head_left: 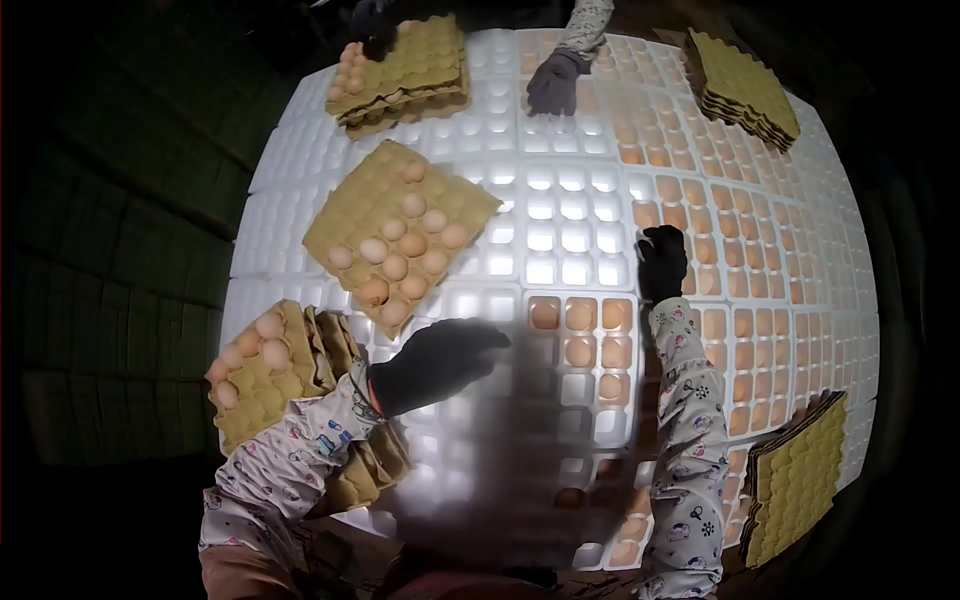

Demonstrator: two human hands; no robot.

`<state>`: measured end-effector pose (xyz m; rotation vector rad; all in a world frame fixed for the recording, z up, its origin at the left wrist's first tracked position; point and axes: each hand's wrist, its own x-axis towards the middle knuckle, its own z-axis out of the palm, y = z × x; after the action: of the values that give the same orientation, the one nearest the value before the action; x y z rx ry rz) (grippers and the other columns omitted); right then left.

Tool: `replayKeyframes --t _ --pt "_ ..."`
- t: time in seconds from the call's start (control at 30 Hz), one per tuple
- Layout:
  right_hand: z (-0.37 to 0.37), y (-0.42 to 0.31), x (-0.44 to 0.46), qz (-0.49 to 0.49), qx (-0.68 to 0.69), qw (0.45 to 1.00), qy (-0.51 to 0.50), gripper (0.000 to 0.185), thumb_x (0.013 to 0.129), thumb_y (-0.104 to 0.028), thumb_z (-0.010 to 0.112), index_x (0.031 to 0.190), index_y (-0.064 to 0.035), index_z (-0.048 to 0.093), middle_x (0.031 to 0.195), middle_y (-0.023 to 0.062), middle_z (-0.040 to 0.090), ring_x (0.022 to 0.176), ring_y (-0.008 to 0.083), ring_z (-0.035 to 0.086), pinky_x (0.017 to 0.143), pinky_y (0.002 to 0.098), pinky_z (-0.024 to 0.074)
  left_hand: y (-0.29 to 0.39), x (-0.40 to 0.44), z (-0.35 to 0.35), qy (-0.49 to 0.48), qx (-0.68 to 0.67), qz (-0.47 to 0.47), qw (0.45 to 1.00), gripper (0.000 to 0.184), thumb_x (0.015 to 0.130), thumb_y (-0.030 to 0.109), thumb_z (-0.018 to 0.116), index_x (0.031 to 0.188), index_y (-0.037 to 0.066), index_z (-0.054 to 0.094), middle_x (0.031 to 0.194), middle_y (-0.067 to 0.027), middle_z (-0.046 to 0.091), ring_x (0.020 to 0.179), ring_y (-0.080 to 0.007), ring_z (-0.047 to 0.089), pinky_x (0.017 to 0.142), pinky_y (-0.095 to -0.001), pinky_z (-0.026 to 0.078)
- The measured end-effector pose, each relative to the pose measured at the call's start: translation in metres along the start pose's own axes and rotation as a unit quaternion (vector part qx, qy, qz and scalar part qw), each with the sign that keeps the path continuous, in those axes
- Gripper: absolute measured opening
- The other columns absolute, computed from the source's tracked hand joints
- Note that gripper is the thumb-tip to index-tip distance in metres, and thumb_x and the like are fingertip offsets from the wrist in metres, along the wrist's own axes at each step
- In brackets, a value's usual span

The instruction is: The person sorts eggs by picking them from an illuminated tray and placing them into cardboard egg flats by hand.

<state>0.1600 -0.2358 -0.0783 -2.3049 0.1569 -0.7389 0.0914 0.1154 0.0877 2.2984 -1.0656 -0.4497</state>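
My left hand point(440, 365), in a black glove, stretches its fingers flat over the white plastic egg trays, with nothing seen in it. Just above it lies a pulp egg carton point(340, 215) with several brown and pale eggs point(395, 267) in its cups. My right hand point(663, 265), also gloved in black, has its fingers curled down at the edge of a white tray that holds brown eggs point(675, 218). Whatever those fingers hold, if anything, is hidden. Between my hands, a white tray point(575, 255) has bare cells, and the one below it point(575, 355) is partly filled with eggs.
Stacked pulp cartons stand at the left point(262, 385), top left point(420, 75), top right point(740, 90) and lower right point(795, 480). Across the table, a co-worker's grey-gloved hand point(553, 85) reaches over the trays. Another dark glove point(372, 25) touches the top-left stack.
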Motion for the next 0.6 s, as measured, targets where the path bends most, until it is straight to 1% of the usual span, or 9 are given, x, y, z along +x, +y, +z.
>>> replayKeyframes --t 0.07,0.1,0.17,0.27,0.3,0.33,0.43,0.53,0.6 --pt "0.009 0.002 -0.007 0.005 0.063 0.997 0.047 0.014 0.072 -0.003 0.06 0.086 -0.0044 0.058 0.09 0.0103 0.054 0.088 0.0267 0.054 0.077 0.033 0.0442 0.007 -0.064 -0.042 0.045 -0.024 -0.066 0.996 0.029 0.084 0.019 0.058 0.111 0.01 0.056 0.106 -0.0109 0.057 0.1 -0.0278 0.055 0.086 -0.0366 0.043" --pt "0.013 0.023 -0.008 -0.084 0.012 0.994 0.071 0.013 0.072 -0.002 0.059 0.085 -0.0035 0.058 0.088 0.0098 0.053 0.087 0.0259 0.054 0.077 0.0331 0.0442 0.003 -0.1 -0.056 0.08 0.043 -0.091 0.992 0.028 0.083 0.016 0.058 0.111 0.008 0.056 0.105 -0.0096 0.058 0.097 -0.024 0.057 0.082 -0.0334 0.045" --pt "0.015 0.021 -0.012 0.013 0.003 0.997 0.078 0.01 0.077 0.0 0.056 0.087 -0.0026 0.058 0.091 0.0079 0.056 0.088 0.0232 0.055 0.078 0.0314 0.0451 0.013 -0.173 -0.082 0.184 -0.064 -0.249 0.949 0.027 0.081 0.017 0.059 0.105 0.007 0.058 0.103 -0.0085 0.06 0.094 -0.0234 0.057 0.082 -0.0343 0.045" --pt "0.039 0.005 -0.001 0.012 0.144 0.989 0.008 0.012 0.083 -0.002 0.052 0.092 -0.0018 0.06 0.093 0.0069 0.059 0.088 0.0193 0.057 0.079 0.0287 0.0455 0.018 -0.252 -0.099 0.328 -0.069 -0.384 0.861 0.027 0.076 0.018 0.064 0.1 0.008 0.061 0.097 -0.0078 0.062 0.092 -0.0229 0.058 0.081 -0.0333 0.046" --pt "0.049 -0.016 -0.003 0.045 0.236 0.97 -0.048 0.013 0.085 -0.003 0.051 0.093 -0.0014 0.06 0.093 0.0066 0.06 0.087 0.0176 0.057 0.079 0.0281 0.0456 0.014 -0.272 -0.1 0.311 -0.053 -0.383 0.868 0.027 0.075 0.019 0.065 0.099 0.008 0.061 0.096 -0.0084 0.062 0.092 -0.0238 0.058 0.08 -0.0337 0.046" --pt "0.055 -0.06 -0.008 -0.015 0.226 0.969 -0.102 0.019 0.087 -0.006 0.05 0.103 0.0008 0.058 0.099 0.005 0.061 0.091 0.0147 0.057 0.078 0.0269 0.0466 0.003 -0.294 -0.098 0.293 -0.04 -0.378 0.877 0.028 0.074 0.02 0.065 0.099 0.008 0.062 0.095 -0.0089 0.062 0.092 -0.0247 0.058 0.08 -0.0342 0.046" --pt "0.044 -0.261 -0.045 -0.073 0.297 0.91 -0.279 0.022 0.084 -0.004 0.056 0.105 -0.0017 0.059 0.091 0.0029 0.062 0.083 0.0114 0.057 0.075 0.0253 0.0456 -0.044 -0.33 -0.082 0.258 0.099 -0.297 0.914 0.042 0.069 0.02 0.066 0.108 0.01 0.056 0.096 -0.0114 0.058 0.091 -0.0303 0.055 0.077 -0.0377 0.045" --pt "0.045 -0.384 -0.082 -0.187 0.244 0.841 -0.445 0.035 0.079 -0.006 0.061 0.113 -0.0048 0.053 0.097 0.0088 0.057 0.087 0.017 0.057 0.075 0.0278 0.0467 -0.06 -0.327 -0.087 0.244 0.173 -0.257 0.919 0.055 0.064 0.014 0.067 0.115 0.009 0.049 0.101 -0.0137 0.052 0.092 -0.0333 0.053 0.075 -0.0408 0.044" --pt "0.075 -0.418 -0.101 -0.395 0.185 0.819 -0.374 0.052 0.069 -0.004 0.063 0.118 -0.005 0.048 0.106 0.0128 0.054 0.095 0.0268 0.055 0.081 0.0346 0.0461 -0.081 -0.329 -0.077 0.274 0.144 -0.219 0.926 0.053 0.063 0.01 0.067 0.112 0.008 0.049 0.101 -0.014 0.051 0.092 -0.0334 0.053 0.076 -0.0406 0.044"
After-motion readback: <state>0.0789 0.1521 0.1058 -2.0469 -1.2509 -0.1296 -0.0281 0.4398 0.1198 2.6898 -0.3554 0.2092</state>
